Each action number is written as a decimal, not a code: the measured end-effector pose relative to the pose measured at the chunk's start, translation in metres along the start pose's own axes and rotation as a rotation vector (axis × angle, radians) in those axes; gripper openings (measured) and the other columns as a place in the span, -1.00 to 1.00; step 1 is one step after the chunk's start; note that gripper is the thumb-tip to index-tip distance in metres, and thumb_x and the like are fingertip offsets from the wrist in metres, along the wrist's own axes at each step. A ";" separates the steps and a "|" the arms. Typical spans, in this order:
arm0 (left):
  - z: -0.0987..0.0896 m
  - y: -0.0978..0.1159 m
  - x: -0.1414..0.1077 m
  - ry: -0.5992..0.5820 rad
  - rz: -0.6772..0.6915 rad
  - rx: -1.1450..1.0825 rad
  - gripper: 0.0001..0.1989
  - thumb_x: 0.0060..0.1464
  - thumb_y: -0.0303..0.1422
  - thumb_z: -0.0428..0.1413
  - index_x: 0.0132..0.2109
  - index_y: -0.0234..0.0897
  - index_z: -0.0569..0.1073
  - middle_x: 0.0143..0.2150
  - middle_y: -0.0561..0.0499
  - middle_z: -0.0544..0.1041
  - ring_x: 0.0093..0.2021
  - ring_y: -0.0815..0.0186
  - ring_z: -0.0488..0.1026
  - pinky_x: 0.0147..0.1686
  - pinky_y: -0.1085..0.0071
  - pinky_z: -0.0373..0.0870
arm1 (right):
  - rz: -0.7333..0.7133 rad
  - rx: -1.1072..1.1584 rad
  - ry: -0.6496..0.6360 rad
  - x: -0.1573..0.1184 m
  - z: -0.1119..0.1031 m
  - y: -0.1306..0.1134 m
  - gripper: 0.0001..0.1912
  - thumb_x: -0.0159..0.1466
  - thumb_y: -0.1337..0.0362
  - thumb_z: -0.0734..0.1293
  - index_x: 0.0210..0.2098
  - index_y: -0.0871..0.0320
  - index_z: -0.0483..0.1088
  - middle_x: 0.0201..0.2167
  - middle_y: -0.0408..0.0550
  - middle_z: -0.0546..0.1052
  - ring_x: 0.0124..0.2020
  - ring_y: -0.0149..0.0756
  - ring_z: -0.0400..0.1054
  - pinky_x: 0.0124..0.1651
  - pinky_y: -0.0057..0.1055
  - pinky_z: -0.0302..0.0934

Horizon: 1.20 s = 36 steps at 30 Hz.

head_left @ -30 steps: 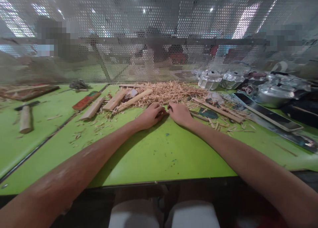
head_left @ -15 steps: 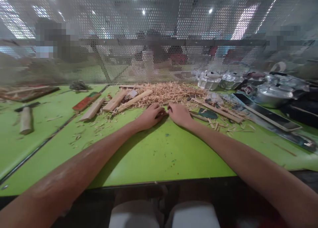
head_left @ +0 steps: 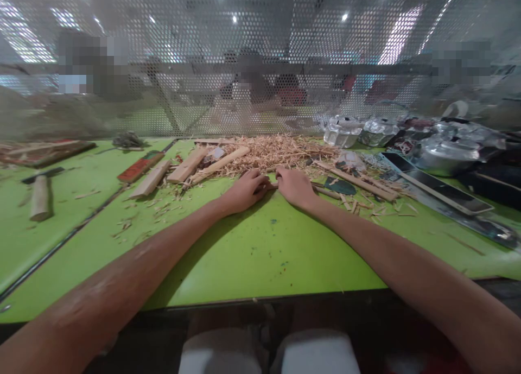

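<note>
My left hand (head_left: 247,190) and my right hand (head_left: 295,187) rest close together on the green table (head_left: 260,260), in front of a heap of wood shavings (head_left: 277,151). Both have curled fingers around a thin wooden stick (head_left: 273,186), which shows in the narrow gap between them. Most of the stick is hidden under the fingers. A thin strip (head_left: 326,192) pokes out just right of my right hand; whether it is the same piece I cannot tell. Left of my left hand lie pale wood pieces (head_left: 188,165).
Foil-wrapped bowls (head_left: 344,131) and a phone (head_left: 437,183) are at the right. A dark green scrap (head_left: 340,186) lies among slivers. Leftward are a red block (head_left: 140,165) and a wooden-handled tool (head_left: 40,197). A perforated metal screen (head_left: 260,105) closes off the back.
My right hand has shifted very slightly right, and the gap between the hands shows a little more of the stick. All else stays in place.
</note>
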<state>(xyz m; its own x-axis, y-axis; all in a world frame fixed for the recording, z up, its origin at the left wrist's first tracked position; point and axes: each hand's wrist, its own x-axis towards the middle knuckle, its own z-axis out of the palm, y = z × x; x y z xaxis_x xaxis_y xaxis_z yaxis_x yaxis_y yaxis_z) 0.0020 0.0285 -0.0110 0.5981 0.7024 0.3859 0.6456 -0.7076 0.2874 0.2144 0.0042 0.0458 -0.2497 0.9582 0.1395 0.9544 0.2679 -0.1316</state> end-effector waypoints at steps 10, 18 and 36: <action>0.001 0.000 0.001 0.006 -0.004 -0.005 -0.78 0.55 -0.26 0.10 0.11 -0.22 0.60 0.09 -0.23 0.54 0.10 0.00 0.53 0.16 0.04 0.55 | 0.084 0.014 0.037 0.007 0.006 0.008 -0.59 0.63 0.29 0.23 0.22 0.15 0.69 -0.03 0.23 0.77 -0.01 0.05 0.66 0.03 -0.16 0.45; 0.000 0.002 0.003 -0.006 -0.006 -0.008 -0.77 0.56 -0.25 0.09 0.10 -0.25 0.59 0.08 -0.24 0.54 0.11 -0.03 0.52 0.16 0.01 0.56 | 0.090 0.019 0.036 0.002 0.000 0.001 -0.62 0.61 0.34 0.24 0.25 0.22 0.63 0.03 0.22 0.77 0.06 0.03 0.66 0.02 -0.22 0.42; 0.000 0.002 0.002 0.006 -0.005 -0.013 -0.81 0.51 -0.30 0.12 0.10 -0.23 0.60 0.06 -0.22 0.53 0.05 0.01 0.52 0.15 0.02 0.57 | 0.008 0.116 0.094 0.004 0.007 0.006 -0.64 0.66 0.34 0.22 0.31 0.15 0.54 0.05 0.17 0.77 0.03 0.01 0.65 0.01 -0.22 0.36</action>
<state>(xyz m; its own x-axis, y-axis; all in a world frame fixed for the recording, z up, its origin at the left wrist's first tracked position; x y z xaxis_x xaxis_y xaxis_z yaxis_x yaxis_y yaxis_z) 0.0048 0.0285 -0.0098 0.5918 0.7056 0.3899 0.6426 -0.7049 0.3004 0.2181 0.0104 0.0387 -0.2203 0.9482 0.2287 0.9296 0.2752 -0.2453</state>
